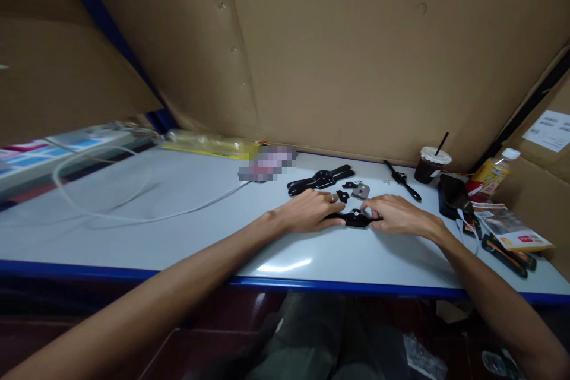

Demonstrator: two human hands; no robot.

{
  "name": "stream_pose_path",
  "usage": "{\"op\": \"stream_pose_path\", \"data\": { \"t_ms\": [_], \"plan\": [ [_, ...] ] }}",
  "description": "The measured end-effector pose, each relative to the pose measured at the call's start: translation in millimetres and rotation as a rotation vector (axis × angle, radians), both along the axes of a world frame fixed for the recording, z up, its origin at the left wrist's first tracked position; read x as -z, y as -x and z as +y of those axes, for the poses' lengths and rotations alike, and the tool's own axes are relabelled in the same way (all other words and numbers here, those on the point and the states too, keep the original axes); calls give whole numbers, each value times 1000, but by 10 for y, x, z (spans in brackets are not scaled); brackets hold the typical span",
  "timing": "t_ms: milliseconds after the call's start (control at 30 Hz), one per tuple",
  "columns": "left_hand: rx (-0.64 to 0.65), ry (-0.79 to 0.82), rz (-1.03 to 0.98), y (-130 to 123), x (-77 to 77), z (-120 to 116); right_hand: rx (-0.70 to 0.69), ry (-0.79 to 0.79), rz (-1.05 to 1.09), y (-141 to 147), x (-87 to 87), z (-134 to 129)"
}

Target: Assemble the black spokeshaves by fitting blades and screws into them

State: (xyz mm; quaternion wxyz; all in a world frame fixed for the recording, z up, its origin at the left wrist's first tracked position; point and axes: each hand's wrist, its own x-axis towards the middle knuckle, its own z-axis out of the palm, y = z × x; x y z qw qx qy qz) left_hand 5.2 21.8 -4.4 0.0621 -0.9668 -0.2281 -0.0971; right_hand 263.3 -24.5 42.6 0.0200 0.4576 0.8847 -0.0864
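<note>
Right of frame centre, I see left hand [315, 211] and right hand [398, 214], fingers curled, gripping opposite ends of black tool [357, 219]. Probably stiff, slick; best held there.

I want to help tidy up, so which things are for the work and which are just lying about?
Seem part of the work:
black tool, held by left hand and right hand
similar black tools
small black parts
grey metal bits

Seem just lying about:
drink cup
bottle
packet
white cable
</note>
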Motion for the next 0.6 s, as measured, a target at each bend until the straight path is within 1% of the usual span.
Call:
{"op": "stream_pose_path", "data": {
  "t_ms": [300, 600],
  "plan": [
    [-47, -23, 40, -3, 23, 41, -38, -214, -147, 82, 44, -81],
    [-67, -9, 34, -1, 28, 36, -57, -267, -153, 96, 86, -57]
  ]
}}
